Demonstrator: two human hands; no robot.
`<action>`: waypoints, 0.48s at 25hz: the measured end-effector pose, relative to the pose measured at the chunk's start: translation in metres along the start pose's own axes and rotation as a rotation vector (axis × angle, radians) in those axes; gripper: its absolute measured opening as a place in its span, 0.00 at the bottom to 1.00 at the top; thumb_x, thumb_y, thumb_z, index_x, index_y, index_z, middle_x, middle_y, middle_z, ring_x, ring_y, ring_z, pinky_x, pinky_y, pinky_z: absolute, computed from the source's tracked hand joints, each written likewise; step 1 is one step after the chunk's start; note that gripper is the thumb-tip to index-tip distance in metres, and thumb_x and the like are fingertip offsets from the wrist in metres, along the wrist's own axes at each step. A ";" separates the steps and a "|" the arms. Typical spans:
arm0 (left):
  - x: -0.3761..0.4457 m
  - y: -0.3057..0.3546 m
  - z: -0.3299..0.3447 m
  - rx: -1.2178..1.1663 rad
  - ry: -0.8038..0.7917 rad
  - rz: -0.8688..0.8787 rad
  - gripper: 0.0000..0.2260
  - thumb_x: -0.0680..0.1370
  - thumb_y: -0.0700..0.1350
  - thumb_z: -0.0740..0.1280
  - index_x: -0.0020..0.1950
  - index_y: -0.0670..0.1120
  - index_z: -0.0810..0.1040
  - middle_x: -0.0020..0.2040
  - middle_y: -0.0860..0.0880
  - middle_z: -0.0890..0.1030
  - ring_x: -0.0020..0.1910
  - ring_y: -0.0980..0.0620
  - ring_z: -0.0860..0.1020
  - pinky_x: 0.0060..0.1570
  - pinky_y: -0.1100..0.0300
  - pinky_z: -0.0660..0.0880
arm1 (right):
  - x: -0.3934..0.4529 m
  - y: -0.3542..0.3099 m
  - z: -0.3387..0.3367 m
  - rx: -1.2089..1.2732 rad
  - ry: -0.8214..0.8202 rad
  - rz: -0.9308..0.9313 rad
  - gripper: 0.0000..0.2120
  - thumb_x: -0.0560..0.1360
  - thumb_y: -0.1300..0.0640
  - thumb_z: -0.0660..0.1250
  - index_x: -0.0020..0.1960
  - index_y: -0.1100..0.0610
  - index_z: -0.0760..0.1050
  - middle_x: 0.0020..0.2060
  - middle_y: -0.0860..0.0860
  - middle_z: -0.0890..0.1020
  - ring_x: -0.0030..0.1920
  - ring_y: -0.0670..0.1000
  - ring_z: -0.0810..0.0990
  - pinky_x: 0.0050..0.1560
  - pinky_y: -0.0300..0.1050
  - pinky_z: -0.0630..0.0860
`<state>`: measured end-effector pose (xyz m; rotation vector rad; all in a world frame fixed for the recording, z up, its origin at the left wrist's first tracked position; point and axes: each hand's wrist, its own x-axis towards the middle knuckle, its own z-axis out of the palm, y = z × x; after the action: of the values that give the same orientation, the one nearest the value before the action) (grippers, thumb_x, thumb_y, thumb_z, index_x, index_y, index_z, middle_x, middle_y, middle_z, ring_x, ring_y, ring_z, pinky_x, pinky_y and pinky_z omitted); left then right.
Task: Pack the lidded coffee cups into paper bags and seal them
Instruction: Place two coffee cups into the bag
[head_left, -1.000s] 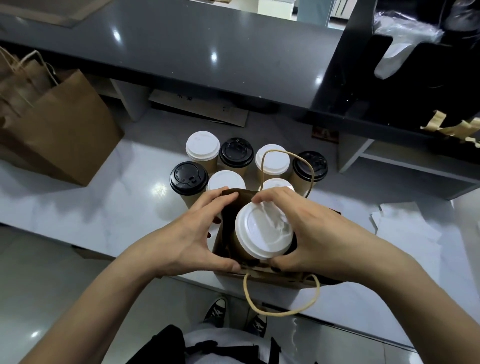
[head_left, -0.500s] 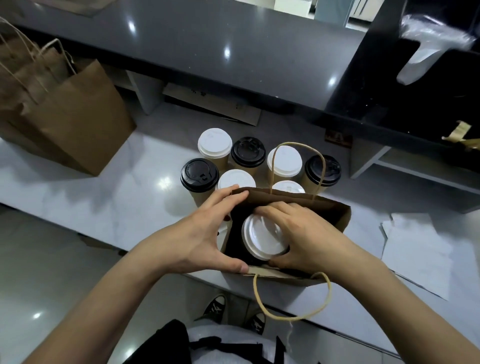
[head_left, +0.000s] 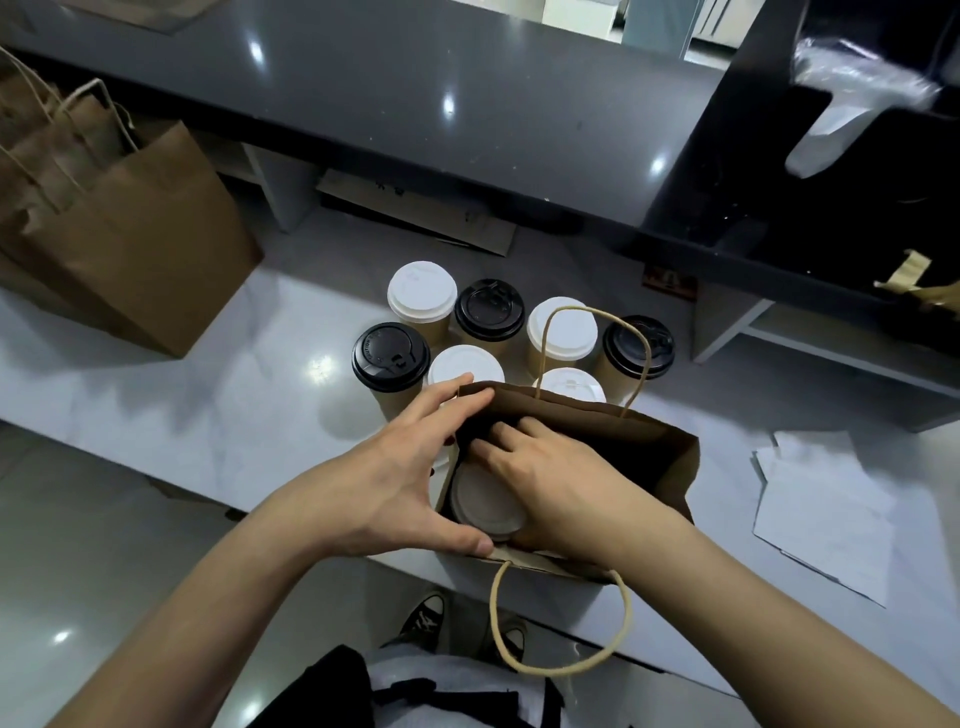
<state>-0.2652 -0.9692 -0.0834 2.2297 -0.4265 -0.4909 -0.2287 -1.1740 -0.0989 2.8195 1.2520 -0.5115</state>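
I see a brown paper bag (head_left: 660, 452) standing open at the tabletop's near edge, one white-lidded cup (head_left: 485, 506) upright inside its left end. Just behind it seven lidded cups (head_left: 561, 332) stand clustered upright, four white lids, three black.

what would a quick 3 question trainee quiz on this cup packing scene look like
1. True or false: a white-lidded cup is already inside the open paper bag.
2. How many lidded cups stand on the counter behind that bag?
3. Which hand holds the bag's mouth open? A left hand B right hand

Key: 1 true; 2 seven; 3 A
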 end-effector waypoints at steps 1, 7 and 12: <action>0.000 0.000 0.000 -0.003 -0.001 -0.003 0.55 0.65 0.59 0.82 0.82 0.60 0.52 0.78 0.68 0.49 0.75 0.68 0.57 0.68 0.70 0.66 | 0.004 -0.001 0.000 -0.009 -0.018 -0.001 0.40 0.71 0.47 0.76 0.77 0.51 0.61 0.68 0.50 0.69 0.64 0.54 0.70 0.59 0.49 0.73; -0.001 0.000 0.000 -0.001 0.002 0.012 0.55 0.65 0.60 0.82 0.82 0.61 0.51 0.78 0.69 0.48 0.76 0.70 0.55 0.69 0.70 0.66 | 0.017 -0.008 0.011 -0.034 -0.038 -0.002 0.35 0.75 0.50 0.74 0.76 0.53 0.61 0.70 0.52 0.68 0.66 0.56 0.70 0.59 0.52 0.76; -0.002 0.002 -0.001 0.016 0.007 0.006 0.54 0.65 0.60 0.82 0.82 0.60 0.52 0.77 0.69 0.49 0.75 0.71 0.56 0.68 0.72 0.65 | 0.011 -0.003 0.014 -0.029 -0.005 0.023 0.36 0.76 0.51 0.72 0.78 0.54 0.58 0.70 0.54 0.68 0.66 0.57 0.70 0.60 0.51 0.74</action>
<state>-0.2671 -0.9689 -0.0808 2.2442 -0.4347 -0.4777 -0.2284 -1.1659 -0.1151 2.8035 1.2138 -0.4952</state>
